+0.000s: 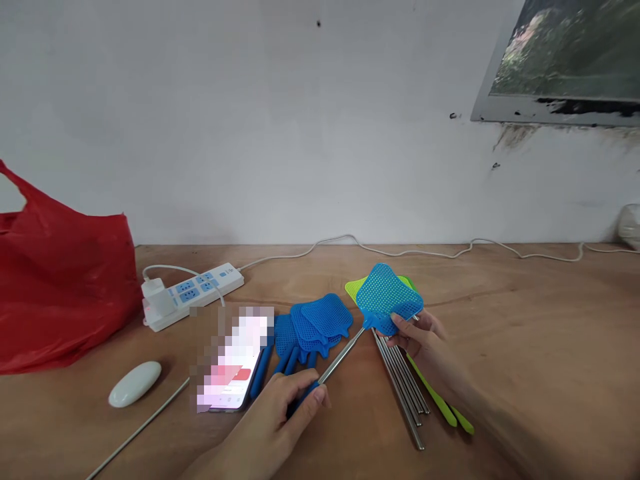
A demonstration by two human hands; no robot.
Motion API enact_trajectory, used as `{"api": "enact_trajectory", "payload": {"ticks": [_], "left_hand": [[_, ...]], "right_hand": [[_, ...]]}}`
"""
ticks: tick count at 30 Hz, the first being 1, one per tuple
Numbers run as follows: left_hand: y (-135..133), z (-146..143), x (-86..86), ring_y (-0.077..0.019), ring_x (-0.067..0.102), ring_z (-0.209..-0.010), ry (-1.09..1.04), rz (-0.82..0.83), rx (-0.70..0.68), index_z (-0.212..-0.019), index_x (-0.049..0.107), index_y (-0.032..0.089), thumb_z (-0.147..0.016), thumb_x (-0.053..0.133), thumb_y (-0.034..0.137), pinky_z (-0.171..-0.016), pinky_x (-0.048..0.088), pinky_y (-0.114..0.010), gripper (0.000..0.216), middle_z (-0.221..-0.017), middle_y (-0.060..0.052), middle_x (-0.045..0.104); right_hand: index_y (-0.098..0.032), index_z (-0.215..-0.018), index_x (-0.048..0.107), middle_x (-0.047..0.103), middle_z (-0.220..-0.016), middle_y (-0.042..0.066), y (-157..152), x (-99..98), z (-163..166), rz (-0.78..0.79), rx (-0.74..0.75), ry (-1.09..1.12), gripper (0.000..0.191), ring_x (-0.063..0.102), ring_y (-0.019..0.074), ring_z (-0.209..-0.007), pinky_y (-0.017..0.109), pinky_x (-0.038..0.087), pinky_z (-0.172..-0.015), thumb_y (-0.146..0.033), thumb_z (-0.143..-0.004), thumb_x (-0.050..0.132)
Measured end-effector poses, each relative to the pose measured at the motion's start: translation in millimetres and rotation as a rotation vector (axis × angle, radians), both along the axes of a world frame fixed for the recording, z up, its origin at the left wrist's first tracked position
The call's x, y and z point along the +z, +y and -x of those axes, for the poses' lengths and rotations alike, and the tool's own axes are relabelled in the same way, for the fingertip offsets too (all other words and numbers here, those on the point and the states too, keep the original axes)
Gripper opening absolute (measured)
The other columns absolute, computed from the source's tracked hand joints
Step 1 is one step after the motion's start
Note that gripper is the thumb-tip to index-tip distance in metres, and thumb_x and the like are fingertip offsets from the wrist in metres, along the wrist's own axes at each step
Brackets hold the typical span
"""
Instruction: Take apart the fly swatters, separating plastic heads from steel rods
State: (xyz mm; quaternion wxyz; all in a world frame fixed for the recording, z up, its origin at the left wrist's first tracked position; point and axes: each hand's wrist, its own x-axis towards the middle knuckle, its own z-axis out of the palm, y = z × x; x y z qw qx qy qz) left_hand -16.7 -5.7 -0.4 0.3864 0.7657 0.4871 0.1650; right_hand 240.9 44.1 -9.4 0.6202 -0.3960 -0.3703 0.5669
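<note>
My left hand (pixel 287 403) is closed around the blue handle end of a fly swatter whose metal rod (pixel 343 357) runs up and right to a blue mesh head (pixel 385 297). My right hand (pixel 425 340) pinches the lower edge of that blue head, holding it just above the wooden table (pixel 525 347). Under the head lies a green swatter head (pixel 356 288). Several blue swatters (pixel 315 323) are stacked between my hands. A bundle of bare metal rods (pixel 403 387) and green handles (pixel 440 403) lie below my right hand.
A phone (pixel 235 367) lies left of my left hand. A white power strip (pixel 193 293) with a plugged charger, a white oval object (pixel 135 383) and a red plastic bag (pixel 55 287) sit at the left. A white cable (pixel 400 252) runs along the wall.
</note>
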Motion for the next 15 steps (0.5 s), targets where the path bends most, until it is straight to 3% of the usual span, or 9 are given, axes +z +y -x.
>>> {"api": "enact_trajectory", "payload": {"ticks": [15], "left_hand": [[-3.5,0.5,-8.6,-0.022,0.056,-0.082,-0.015,-0.072,0.006,-0.092,0.064,0.023,-0.103,0.032,0.057,-0.073,0.038,-0.03,0.048,-0.084,-0.002,0.063]], "right_hand": [[-0.019,-0.078,0.074,0.075,-0.072,0.003,-2.8,-3.4,1.4,-0.018,0.07,-0.002,0.032,0.069,0.0177,-0.059,0.025,0.054,-0.05,-0.038,-0.062,0.093]]}}
